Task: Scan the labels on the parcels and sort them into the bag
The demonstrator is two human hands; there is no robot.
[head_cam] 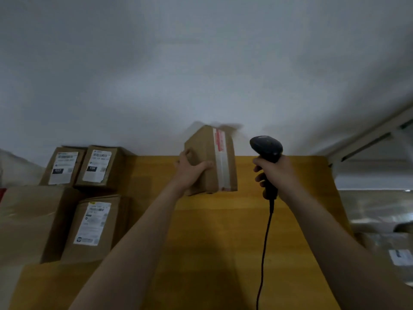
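1. Looks like we're in the scanning step. The left hand (190,168) has a small cardboard parcel (211,161) lifted off the yellow tabletop (223,231), and the right hand (276,172) has the black corded scanner (267,151) up just to the right of it.

2. Fingers: the left ones are wrapped round the parcel's left side, thumb across the near face, so it's a firm hold. The right fingers are curled tight round the scanner's handle. I can't tell if the trigger is pressed.

3. Where the parcel sits: tilted, mid-air over the far middle of the tabletop, blurry at its top. The face toward the camera only shows a strip of tape with red print. No label visible on it from here.

4. So my guess for the next move: turn the parcel until the label faces the scanner head, then aim and fire.

5. The other labelled parcels (96,166) are stacked at the left, well apart from both hands. No bag that I can make out, so sorting comes later.
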